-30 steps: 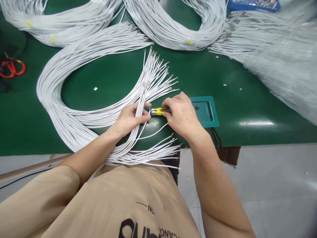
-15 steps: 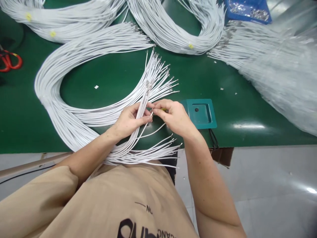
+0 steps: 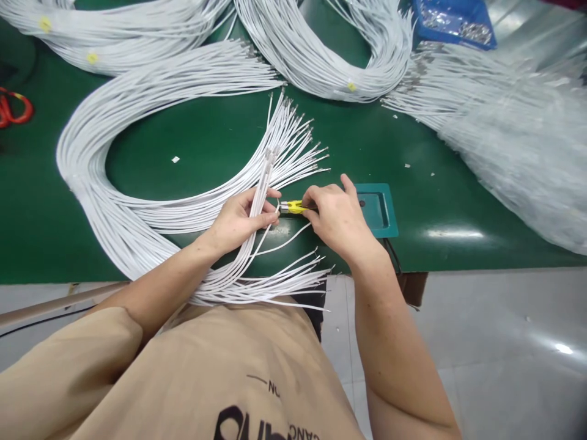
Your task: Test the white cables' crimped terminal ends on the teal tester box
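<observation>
My left hand (image 3: 229,225) is closed around a small bunch of white cables (image 3: 261,192), whose metal-tipped ends stick up past the fingers. Between its thumb and fingertips one cable end stands apart from the bunch. My right hand (image 3: 337,214) grips yellow-handled pliers (image 3: 295,207), their metal jaws pointing left at that cable end; whether they touch it I cannot tell. One finger of this hand sticks up. Beneath and behind my left hand, a large looped bundle of white cables (image 3: 85,150) spreads over the green table (image 3: 183,134). More loose cable ends (image 3: 293,281) fan out near my body.
To the right of my right hand lies a teal tray-like device (image 3: 391,214). A blue bin (image 3: 452,38) of small metal parts stands at the back right, near plastic-covered cables (image 3: 513,128). Another cable coil (image 3: 316,64) lies behind, with red-handled scissors (image 3: 25,110) at far left.
My right hand has drawn back to the right from the left fingertips, and the pliers now point forward out of it. My left hand keeps the cables in nearly the same place.
</observation>
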Demonstrator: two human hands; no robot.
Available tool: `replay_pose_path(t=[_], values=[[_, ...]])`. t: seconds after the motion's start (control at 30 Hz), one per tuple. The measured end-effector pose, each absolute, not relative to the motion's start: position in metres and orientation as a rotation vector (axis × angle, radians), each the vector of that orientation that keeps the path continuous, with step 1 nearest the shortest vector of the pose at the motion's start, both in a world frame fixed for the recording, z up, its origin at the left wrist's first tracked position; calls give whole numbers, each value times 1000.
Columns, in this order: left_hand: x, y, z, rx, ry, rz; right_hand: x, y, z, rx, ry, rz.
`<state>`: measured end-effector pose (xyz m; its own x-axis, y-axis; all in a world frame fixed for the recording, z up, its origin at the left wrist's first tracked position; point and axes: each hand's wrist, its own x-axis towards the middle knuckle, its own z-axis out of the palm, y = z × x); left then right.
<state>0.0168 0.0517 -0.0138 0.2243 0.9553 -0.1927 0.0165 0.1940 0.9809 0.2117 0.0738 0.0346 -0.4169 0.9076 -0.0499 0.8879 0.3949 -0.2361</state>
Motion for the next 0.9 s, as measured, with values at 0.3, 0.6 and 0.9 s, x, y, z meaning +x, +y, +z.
replay_pose_path(t=[0.3, 0.6, 0.9], values=[[23, 56, -15, 1244, 1348, 788, 219, 81, 23, -1521, -2443, 300], [25, 58, -20, 1220, 1362, 734, 220, 75, 32, -1563, -2434, 284], [11, 57, -15, 1203, 1340, 839, 162, 17, 28, -1252, -2531, 443]])
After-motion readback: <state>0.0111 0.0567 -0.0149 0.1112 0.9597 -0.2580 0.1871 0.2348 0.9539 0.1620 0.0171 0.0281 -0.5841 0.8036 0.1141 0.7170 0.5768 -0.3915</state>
